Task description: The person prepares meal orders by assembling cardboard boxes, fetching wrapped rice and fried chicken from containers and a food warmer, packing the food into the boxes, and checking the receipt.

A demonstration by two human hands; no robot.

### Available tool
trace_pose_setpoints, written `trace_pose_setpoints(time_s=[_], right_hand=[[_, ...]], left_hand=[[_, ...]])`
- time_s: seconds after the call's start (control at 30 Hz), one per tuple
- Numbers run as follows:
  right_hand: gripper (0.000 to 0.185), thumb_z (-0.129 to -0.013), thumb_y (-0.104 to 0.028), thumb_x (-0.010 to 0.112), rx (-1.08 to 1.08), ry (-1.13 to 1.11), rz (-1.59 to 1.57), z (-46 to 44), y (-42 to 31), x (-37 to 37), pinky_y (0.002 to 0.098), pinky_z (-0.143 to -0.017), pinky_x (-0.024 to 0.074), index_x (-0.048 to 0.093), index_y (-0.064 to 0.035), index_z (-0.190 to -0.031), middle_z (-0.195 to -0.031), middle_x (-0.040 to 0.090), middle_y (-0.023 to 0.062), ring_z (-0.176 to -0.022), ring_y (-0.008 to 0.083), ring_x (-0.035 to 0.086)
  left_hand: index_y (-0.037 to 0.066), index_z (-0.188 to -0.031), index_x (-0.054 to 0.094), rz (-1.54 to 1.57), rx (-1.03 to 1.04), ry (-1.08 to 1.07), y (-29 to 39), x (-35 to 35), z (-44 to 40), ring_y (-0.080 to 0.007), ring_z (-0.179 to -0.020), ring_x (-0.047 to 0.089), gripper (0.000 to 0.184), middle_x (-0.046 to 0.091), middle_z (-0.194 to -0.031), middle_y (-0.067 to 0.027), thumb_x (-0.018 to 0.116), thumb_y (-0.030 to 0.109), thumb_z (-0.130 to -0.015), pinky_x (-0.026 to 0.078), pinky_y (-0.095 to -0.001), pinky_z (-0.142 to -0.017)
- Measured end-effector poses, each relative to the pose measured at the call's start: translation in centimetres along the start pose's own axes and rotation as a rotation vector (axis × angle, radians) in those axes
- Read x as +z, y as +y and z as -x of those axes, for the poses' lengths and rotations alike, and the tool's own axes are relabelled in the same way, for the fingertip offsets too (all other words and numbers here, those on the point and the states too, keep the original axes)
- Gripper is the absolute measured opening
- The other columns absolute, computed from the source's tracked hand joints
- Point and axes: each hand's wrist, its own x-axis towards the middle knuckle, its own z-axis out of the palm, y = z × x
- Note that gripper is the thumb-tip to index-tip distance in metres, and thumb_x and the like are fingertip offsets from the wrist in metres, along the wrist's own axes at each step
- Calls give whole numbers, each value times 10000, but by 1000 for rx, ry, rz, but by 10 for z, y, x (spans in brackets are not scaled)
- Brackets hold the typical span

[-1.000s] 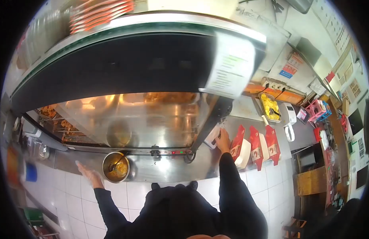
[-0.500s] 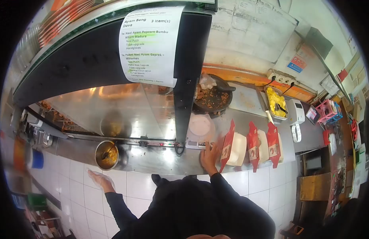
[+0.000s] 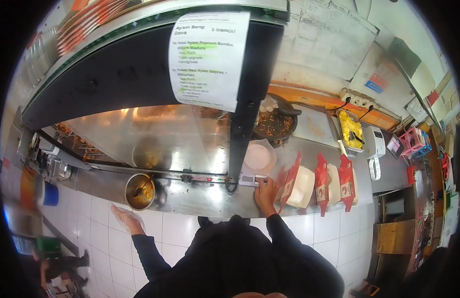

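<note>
My right hand [image 3: 266,196] is bare, its fingertips at the front panel of a white kitchen scale [image 3: 250,180]. It grips nothing, and its fingers are partly spread. A round pale pink plate or bowl [image 3: 260,156] sits on the scale. Off to the left, my left hand [image 3: 126,219] wears a clear plastic glove. It hovers over the floor in front of the counter edge, open and holding nothing. Close above it stands a metal pot [image 3: 140,191] with yellow-orange food and a spoon inside.
Red and white paper food boxes [image 3: 298,186] stand right of the scale. Behind it lies a dark stone mortar [image 3: 277,121] with reddish-brown food. A tray of yellow food [image 3: 350,130] is farther right. An order slip [image 3: 207,59] hangs on the glass display warmer. Someone's legs [image 3: 66,265] show lower left.
My view has shifted, so the counter sits slightly further right. My right hand's fingers have drawn closer together at the scale's panel. Another person's legs have appeared at the lower left.
</note>
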Motion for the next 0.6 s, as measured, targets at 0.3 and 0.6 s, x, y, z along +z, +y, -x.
trace_pose_setpoints(time_s=[0.3,0.6], right_hand=[[357,-783,-124,608,78,-187,159,-4,-20,10,502,-963,345,694,-92,-1128,-1109,565,169,-1123,343,495],[266,-797,-160,654,-36,72,75,21,-47,7,495,-914,365,699,-55,-1038,-1107,569,164,-1066,354,512]], left_hand=[[16,-1510,277,-86,368,-40,12,33,-24,-229,-1460,227,710,252,-1595,-101,509,441,-991,131,-374,-1203],[102,-1518,324,75,208,16,141,119,-29,-279,-1434,315,623,399,-1518,-146,349,468,-1015,205,-463,-1175]])
